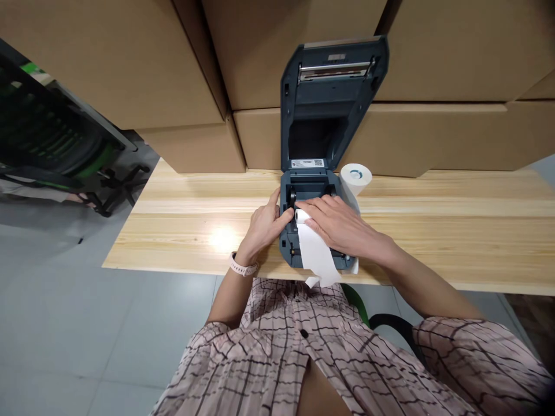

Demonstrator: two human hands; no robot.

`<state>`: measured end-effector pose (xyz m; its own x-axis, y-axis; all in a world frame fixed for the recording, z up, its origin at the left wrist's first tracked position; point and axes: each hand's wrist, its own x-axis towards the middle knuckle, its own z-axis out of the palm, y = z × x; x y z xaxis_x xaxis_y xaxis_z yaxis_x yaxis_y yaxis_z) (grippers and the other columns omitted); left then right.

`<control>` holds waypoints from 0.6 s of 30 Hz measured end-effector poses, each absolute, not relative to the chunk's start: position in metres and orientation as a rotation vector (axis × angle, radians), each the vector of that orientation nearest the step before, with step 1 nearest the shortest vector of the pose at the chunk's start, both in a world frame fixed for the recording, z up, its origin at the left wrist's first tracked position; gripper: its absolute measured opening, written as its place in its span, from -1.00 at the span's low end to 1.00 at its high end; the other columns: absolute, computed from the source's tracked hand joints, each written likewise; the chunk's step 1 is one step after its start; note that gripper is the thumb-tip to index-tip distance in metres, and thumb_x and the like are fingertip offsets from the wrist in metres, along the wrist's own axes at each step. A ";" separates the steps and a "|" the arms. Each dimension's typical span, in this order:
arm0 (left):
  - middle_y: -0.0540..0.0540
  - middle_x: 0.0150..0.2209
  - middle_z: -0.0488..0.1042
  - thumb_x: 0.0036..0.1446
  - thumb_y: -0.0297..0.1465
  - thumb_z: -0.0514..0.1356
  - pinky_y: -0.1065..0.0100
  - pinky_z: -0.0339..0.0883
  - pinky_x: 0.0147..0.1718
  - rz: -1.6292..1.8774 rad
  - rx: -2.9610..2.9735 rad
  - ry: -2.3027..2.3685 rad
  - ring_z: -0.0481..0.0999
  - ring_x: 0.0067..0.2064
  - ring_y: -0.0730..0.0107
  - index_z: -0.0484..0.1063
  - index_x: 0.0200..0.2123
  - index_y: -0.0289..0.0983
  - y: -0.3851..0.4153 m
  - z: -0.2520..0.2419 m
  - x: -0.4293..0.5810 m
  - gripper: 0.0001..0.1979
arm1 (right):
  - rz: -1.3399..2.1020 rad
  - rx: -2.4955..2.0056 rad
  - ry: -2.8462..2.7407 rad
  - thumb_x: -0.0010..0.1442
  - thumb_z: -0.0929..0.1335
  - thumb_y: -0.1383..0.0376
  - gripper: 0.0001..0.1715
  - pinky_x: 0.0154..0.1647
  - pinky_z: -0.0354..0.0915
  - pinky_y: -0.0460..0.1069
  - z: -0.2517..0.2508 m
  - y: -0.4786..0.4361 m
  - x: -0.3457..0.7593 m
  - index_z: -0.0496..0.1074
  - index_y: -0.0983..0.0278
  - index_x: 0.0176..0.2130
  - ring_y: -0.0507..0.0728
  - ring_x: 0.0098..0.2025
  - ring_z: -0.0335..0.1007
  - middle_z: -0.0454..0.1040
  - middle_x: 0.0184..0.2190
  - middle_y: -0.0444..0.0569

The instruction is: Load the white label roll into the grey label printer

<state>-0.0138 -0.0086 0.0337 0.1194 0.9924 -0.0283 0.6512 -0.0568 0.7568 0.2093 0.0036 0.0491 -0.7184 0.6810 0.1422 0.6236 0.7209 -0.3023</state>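
Observation:
A dark grey label printer (285,245) sits on the wooden table with its lid (299,107) raised upright. My left hand (265,224) grips the printer's left side, its thumb reaching over the edge to the inside by the roll holder. Over the open bay lies my right hand (340,225), its fingers curved over a small white paper roll (300,216) between the holders. A strip of paper (319,257) runs from that roll over the printer's front and hangs at the table edge, its end torn. The roll's right end is hidden under my right hand.
A larger white roll (356,176) stands on the table just behind the printer's right side. Large cardboard boxes (303,34) are stacked along the back of the wooden table (455,231). An office chair (65,138) stands on the floor at left.

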 end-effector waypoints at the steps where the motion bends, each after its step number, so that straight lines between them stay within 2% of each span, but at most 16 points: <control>1: 0.09 -0.52 0.38 0.37 -0.15 0.13 0.25 0.19 -0.30 0.696 1.784 1.598 0.41 -0.41 0.26 0.19 0.51 -0.30 -0.009 0.033 -0.014 -0.27 | 0.339 -1.036 -2.685 0.58 0.09 0.13 -0.37 0.11 0.36 0.35 0.050 0.004 0.209 0.39 0.34 0.37 0.45 0.10 0.47 0.60 0.16 0.29; 4: 0.08 -0.50 0.39 0.40 -0.09 0.13 0.25 0.19 -0.30 0.690 1.805 1.595 0.42 -0.40 0.26 0.17 0.53 -0.29 -0.010 0.032 -0.015 -0.25 | 0.384 -1.047 -2.652 0.56 0.12 0.13 -0.44 0.14 0.32 0.33 0.051 0.004 0.210 0.41 0.29 0.31 0.43 0.07 0.49 0.63 0.05 0.24; 8: 0.08 -0.49 0.41 0.42 -0.03 0.12 0.28 0.17 -0.32 0.687 1.824 1.583 0.43 -0.40 0.25 0.15 0.54 -0.26 -0.010 0.030 -0.017 -0.23 | 0.451 -1.088 -2.576 0.54 0.15 0.17 -0.58 0.29 0.22 0.35 0.053 0.002 0.209 0.43 0.27 0.15 0.41 0.15 0.50 0.64 0.08 0.21; 11: 0.07 -0.49 0.42 0.42 0.01 0.12 0.28 0.18 -0.33 0.683 1.827 1.579 0.44 -0.41 0.25 0.14 0.54 -0.26 -0.008 0.028 -0.017 -0.21 | 0.444 -1.073 -2.589 0.54 0.14 0.20 -0.59 0.38 0.14 0.36 0.053 0.001 0.208 0.45 0.29 0.09 0.38 0.16 0.52 0.65 0.07 0.21; 15: 0.07 -0.49 0.41 0.41 0.01 0.12 0.26 0.18 -0.35 0.675 1.830 1.580 0.43 -0.42 0.25 0.13 0.55 -0.30 -0.007 0.025 -0.017 -0.19 | 0.371 -1.042 -2.621 0.56 0.13 0.20 -0.53 0.42 0.10 0.35 0.049 0.002 0.211 0.48 0.33 0.15 0.36 0.16 0.53 0.67 0.04 0.20; 18: 0.07 -0.49 0.40 0.40 0.00 0.12 0.26 0.17 -0.36 0.679 1.825 1.579 0.43 -0.42 0.25 0.13 0.55 -0.32 -0.006 0.025 -0.017 -0.18 | 0.259 -0.995 -2.648 0.59 0.15 0.17 -0.50 0.43 0.06 0.33 0.048 0.002 0.215 0.47 0.35 0.23 0.36 0.23 0.46 0.62 0.16 0.21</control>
<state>-0.0170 -0.0061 0.0248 0.1515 0.9883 -0.0174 0.6670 -0.0893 0.7397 0.2152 0.0024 0.0482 -0.7150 0.6655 0.2142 0.6114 0.7438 -0.2701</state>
